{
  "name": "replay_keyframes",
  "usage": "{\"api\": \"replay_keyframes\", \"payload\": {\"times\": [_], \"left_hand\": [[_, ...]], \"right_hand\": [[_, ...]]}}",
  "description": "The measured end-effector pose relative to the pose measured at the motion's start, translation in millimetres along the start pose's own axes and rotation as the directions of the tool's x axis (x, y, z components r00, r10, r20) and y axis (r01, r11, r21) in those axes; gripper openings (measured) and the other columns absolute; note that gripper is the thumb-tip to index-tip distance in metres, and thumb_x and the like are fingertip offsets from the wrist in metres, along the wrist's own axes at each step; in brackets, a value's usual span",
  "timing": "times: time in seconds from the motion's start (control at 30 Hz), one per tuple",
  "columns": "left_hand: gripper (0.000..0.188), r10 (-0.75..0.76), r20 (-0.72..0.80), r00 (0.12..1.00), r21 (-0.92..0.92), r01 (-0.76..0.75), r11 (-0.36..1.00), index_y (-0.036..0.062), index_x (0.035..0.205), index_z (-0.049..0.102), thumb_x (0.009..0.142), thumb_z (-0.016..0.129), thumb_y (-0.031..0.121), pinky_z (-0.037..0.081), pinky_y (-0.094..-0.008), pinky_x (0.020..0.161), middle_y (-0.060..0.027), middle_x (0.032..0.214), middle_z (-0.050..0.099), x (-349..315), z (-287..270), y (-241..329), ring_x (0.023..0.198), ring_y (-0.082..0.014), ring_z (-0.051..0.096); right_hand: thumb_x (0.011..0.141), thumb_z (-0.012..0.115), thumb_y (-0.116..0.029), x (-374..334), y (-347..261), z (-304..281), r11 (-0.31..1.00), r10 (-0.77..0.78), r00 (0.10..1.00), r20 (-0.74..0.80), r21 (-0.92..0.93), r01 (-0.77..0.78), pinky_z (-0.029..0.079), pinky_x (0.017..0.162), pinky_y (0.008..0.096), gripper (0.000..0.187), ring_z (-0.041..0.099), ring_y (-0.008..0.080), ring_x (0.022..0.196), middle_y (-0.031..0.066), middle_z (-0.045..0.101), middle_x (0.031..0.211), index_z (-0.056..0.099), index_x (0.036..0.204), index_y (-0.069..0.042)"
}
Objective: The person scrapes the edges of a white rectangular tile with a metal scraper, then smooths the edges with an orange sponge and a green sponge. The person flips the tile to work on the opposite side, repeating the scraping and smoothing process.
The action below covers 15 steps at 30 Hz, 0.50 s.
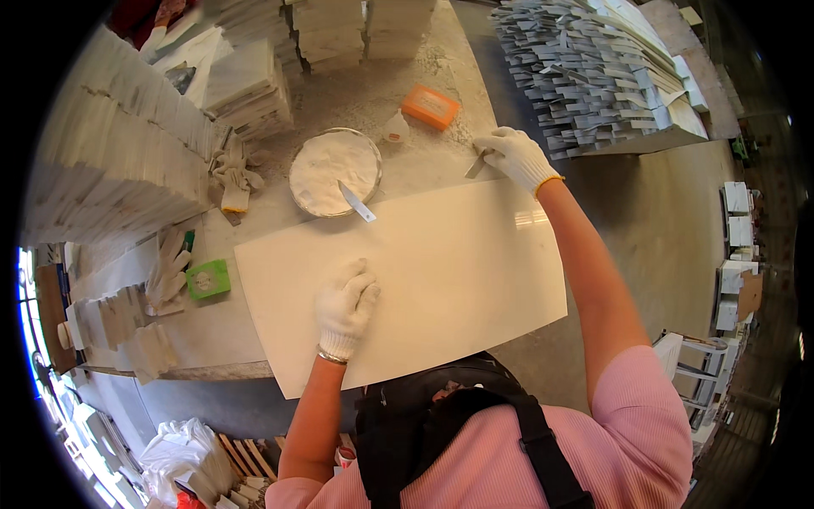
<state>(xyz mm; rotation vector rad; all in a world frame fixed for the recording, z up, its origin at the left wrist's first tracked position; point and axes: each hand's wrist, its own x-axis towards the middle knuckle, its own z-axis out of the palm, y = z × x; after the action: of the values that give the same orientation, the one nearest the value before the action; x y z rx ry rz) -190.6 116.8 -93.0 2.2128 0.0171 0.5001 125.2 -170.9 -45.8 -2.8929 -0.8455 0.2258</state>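
A large white rectangular panel point(424, 254) lies in front of me, its near edge by my body and its right end past the table. My left hand point(346, 305), in a white knit glove, rests on its left part with the fingers curled; what they hold, if anything, is hidden. At the far right corner my gloved right hand point(515, 156) grips a small flat scraper blade point(476, 165) at the panel's edge. Beyond the panel stands a round bowl point(298, 198) of white powder point(332, 165). A putty knife point(356, 202) leans out over its near rim.
An orange box point(431, 106) and a small white bottle point(396, 127) stand on the dusty table point(441, 64). Left are a green box point(208, 279), loose gloves point(233, 174) and tall stacks of slabs point(110, 161). Many thin strips point(585, 76) are piled at the far right.
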Motion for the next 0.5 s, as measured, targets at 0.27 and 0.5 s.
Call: {"api": "replay_keyframes", "payload": {"times": [0.27, 0.5], "left_hand": [[0.019, 0.049, 0.072, 0.996, 0.182, -0.061, 0.981, 0.0077, 0.105, 0.072, 0.086, 0.072, 0.010, 0.057, -0.0402, 0.080, -0.0176, 0.121, 0.069, 7, 7, 9, 0.096, -0.0331, 0.069], [0.026, -0.162, 0.004, 0.987, -0.040, 0.162, 0.986, 0.0009, 0.117, 0.069, 0.093, 0.070, 0.012, 0.055, -0.0385, 0.091, -0.0200, 0.129, 0.065, -11, 59, 40, 0.107, -0.0268, 0.067]], "right_hand": [[0.086, 0.069, -0.029, -2, 26, -6, 0.996, -0.055, 0.993, -0.105, 0.060, 0.062, 0.053, 0.086, 0.0411, 0.018, 0.064, 0.0291, 0.100, 0.0058, 0.068, 0.104, 0.074, 0.098, -0.016], [0.095, 0.063, -0.024, -148, 49, -58, 0.633, 0.231, 0.973, -0.018, 0.762, -0.136, 0.050, 0.074, 0.0287, 0.033, 0.060, 0.0134, 0.075, 0.0034, 0.068, 0.086, 0.070, 0.124, -0.010]]}}
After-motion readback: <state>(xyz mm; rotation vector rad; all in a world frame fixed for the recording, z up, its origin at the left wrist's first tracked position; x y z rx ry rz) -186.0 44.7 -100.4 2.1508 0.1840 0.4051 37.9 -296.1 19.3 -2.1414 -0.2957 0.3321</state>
